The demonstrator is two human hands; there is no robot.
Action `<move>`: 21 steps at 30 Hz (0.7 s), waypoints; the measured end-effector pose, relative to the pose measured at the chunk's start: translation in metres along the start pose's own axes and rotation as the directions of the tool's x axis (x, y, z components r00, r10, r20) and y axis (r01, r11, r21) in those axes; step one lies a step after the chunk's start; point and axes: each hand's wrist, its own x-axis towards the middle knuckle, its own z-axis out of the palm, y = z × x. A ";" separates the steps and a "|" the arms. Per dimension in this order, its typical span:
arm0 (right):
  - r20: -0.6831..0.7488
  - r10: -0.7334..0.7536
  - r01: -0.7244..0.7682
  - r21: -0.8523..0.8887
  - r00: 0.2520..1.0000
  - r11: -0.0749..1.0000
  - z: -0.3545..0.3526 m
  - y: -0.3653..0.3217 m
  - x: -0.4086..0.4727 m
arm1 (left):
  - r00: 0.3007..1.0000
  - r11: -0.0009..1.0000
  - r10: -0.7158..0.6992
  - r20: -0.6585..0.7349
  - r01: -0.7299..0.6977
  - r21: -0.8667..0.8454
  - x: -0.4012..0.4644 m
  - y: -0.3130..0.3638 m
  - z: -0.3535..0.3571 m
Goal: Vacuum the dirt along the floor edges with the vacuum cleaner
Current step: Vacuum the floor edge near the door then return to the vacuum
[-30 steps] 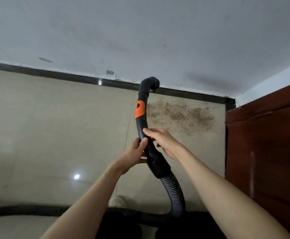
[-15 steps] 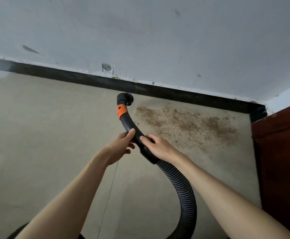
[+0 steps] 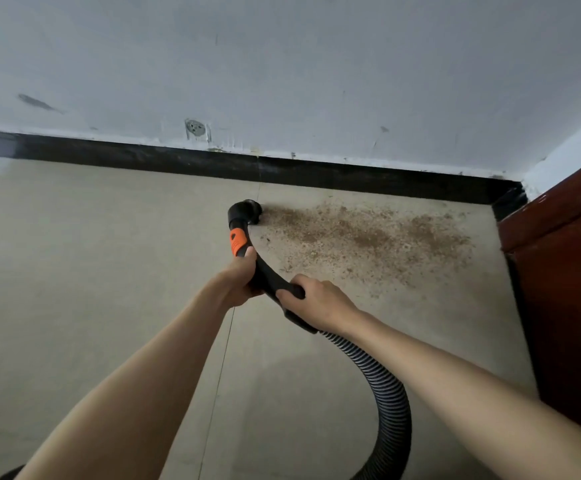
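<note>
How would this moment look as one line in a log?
left hand: grips wand | right hand: grips wand | nozzle: at dirt patch's left edge

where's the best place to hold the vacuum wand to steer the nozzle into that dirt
Grip the rigid curved black handle, from above and behind, as both hands do: left hand just below the orange collar, right hand near the ribbed hose. The hose flexes, so it likely steers poorly.

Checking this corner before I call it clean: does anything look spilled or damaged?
Yes. Brown dirt is scattered over the floor beside the black baseboard, right of the vacuum nozzle. The wall shows scuffs.
</note>
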 end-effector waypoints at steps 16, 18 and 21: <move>0.200 0.278 -0.339 0.423 0.939 0.840 0.045 0.019 0.016 | 0.996 0.997 0.075 -0.042 -0.074 0.015 0.044 -0.030 -0.007; 0.129 0.274 -0.303 0.415 0.953 0.858 0.050 0.024 0.017 | 0.996 0.996 0.072 -0.043 -0.070 0.047 0.050 -0.031 -0.004; 0.066 0.260 -0.262 0.437 0.963 0.860 0.052 0.033 0.017 | 0.989 0.990 0.109 -0.096 -0.099 0.103 0.056 -0.037 0.004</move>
